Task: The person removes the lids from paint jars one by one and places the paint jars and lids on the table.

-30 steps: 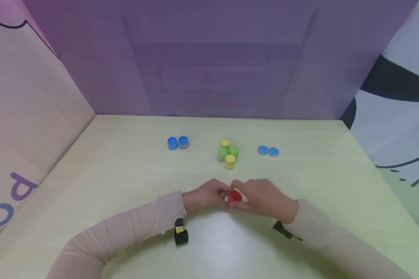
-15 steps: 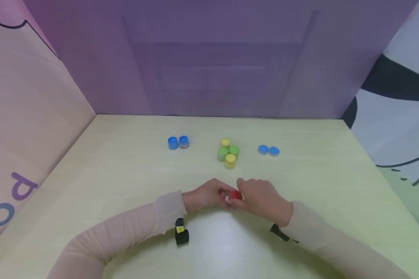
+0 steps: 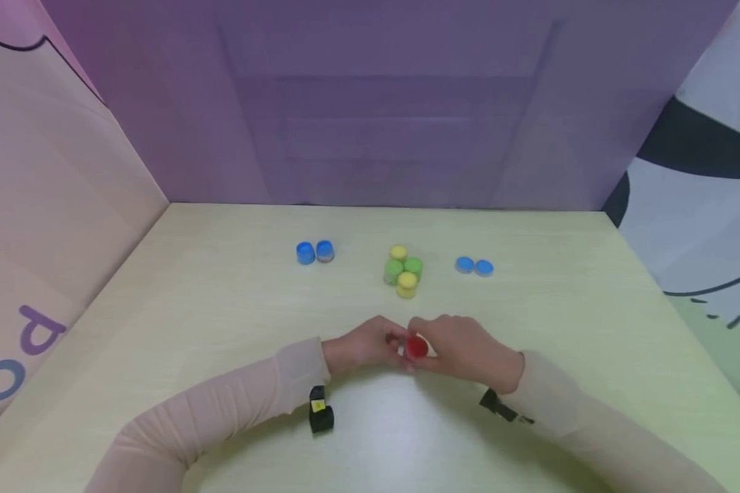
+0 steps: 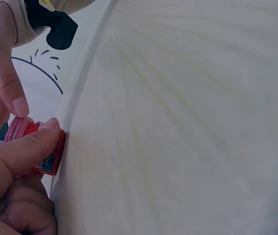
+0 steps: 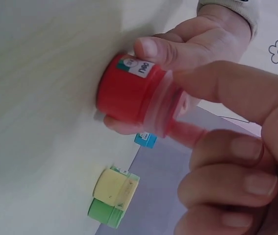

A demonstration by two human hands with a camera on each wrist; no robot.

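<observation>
Left hand [image 3: 366, 344] holds the red jar [image 3: 416, 347] round its body, thumb on one side and fingers on the other. Right hand [image 3: 469, 349] pinches the translucent top part of the red jar between thumb and index finger, the other fingers curled in toward the palm. A white and green label shows on the jar's side in the right wrist view. The jar is upright, its base down at the bench [image 3: 222, 294]; whether it quite touches, I cannot tell. It sits about midway between the bench's left and right edges, well in from the far edge.

Beyond it, toward the far edge, two green jars [image 3: 393, 271] and two yellow jars [image 3: 407, 285] stand bunched together, one yellow in front and one behind. Left of these, toward the bench's far left corner, are two blue cups [image 3: 305, 254], side by side with hollow tops. On the other side, toward the far right corner, two flat blue discs [image 3: 465, 265] lie close beside each other.

Both arms wear beige sleeves [image 3: 222, 411], with a black device [image 3: 321, 414] at each wrist. A purple wall [image 3: 370, 103] rises behind the bench's far edge.
</observation>
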